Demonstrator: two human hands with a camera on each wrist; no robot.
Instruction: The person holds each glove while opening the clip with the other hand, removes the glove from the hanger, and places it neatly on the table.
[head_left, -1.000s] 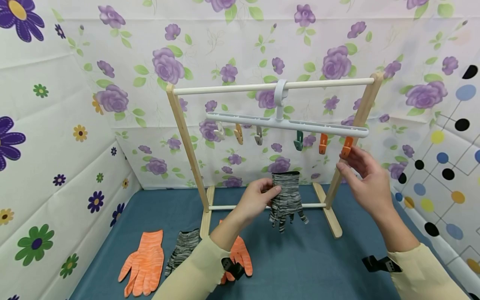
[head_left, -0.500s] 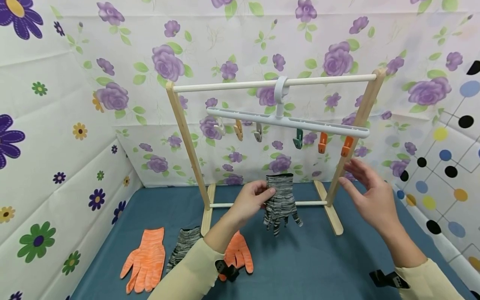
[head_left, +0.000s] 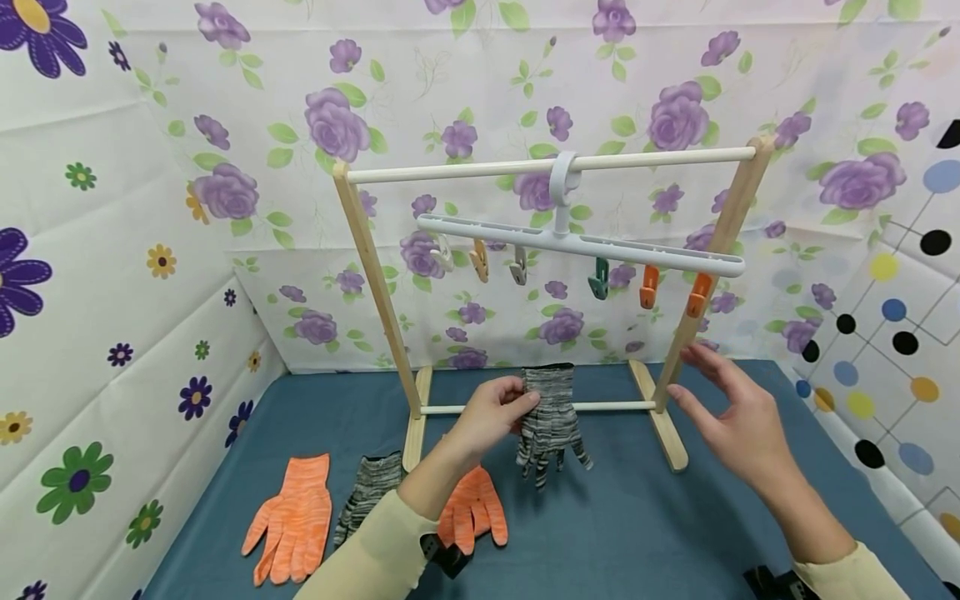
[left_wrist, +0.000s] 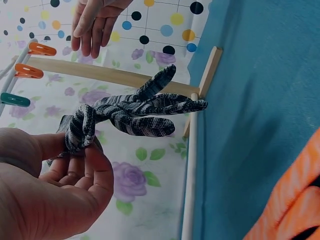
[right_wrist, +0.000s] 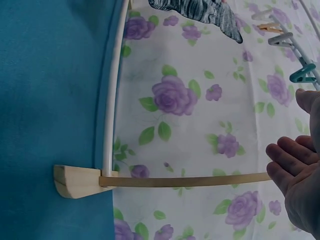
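Observation:
My left hand (head_left: 491,417) pinches a grey and black striped knit glove (head_left: 551,408) near its cuff, and the glove's fingers hang down. In the left wrist view the thumb and fingertips grip the bunched cloth of that glove (left_wrist: 125,112). My right hand (head_left: 735,417) holds nothing; its fingers are loosely extended beside the rack's right post. Above both hands a white clip hanger (head_left: 577,243) hangs tilted, lower on the right. From it hang orange clips (head_left: 699,294), a green clip (head_left: 598,278) and paler clips (head_left: 479,260) on the left, all without cloth.
The wooden rack (head_left: 375,287) stands on the blue table (head_left: 600,533). An orange glove (head_left: 291,521) lies at left, with a grey striped glove (head_left: 367,492) beside it. A second orange glove (head_left: 474,510) lies partly behind my left forearm. Patterned cloth walls surround the table.
My right hand has come off the rightmost orange clip and moved down. My left hand has shifted slightly left and down with the grey glove.

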